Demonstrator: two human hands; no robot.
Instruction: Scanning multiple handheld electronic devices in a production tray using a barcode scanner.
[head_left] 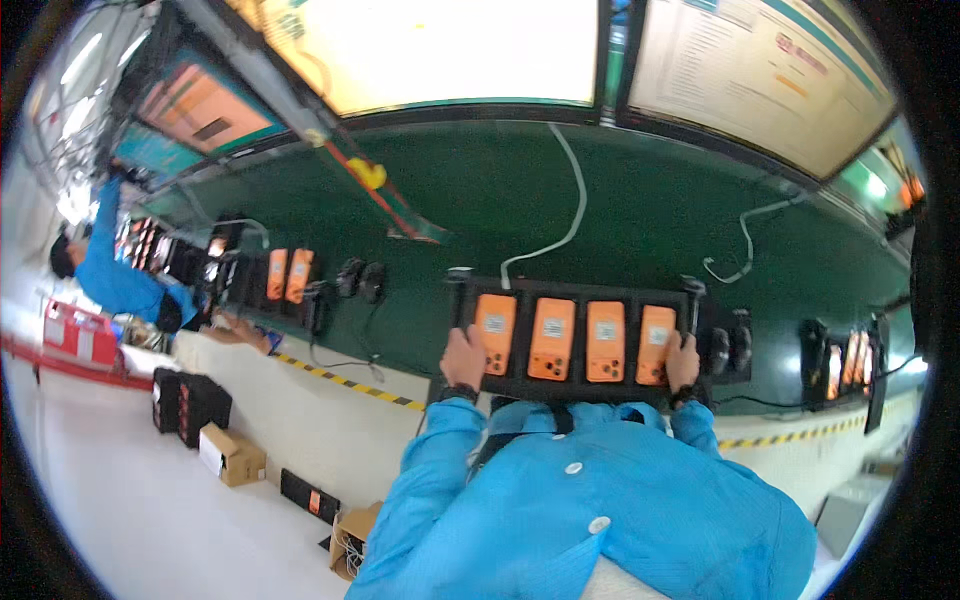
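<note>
Several orange smartphones lie side by side, backs up and camera lenses toward me, in a black tray [585,390] on the green bench. White labels are stuck on their backs. My left hand [463,358] is closed at the left edge of the leftmost smartphone [496,335]. At the other end, my right hand [683,362] is closed at the right edge of the rightmost smartphone [655,345]. The fingertips are partly hidden on both hands. Between them, a second smartphone [551,340] and a third smartphone [605,342] rest untouched. Black bands circle both wrists.
Two large screens [460,50] stand behind the green bench [480,215]. A white cable [580,190] runs down to the tray. Black round objects [730,348] sit right of it. Further left, another tray holds orange smartphones [288,275]; a person in blue [130,290] works there. Boxes [232,455] stand on the floor.
</note>
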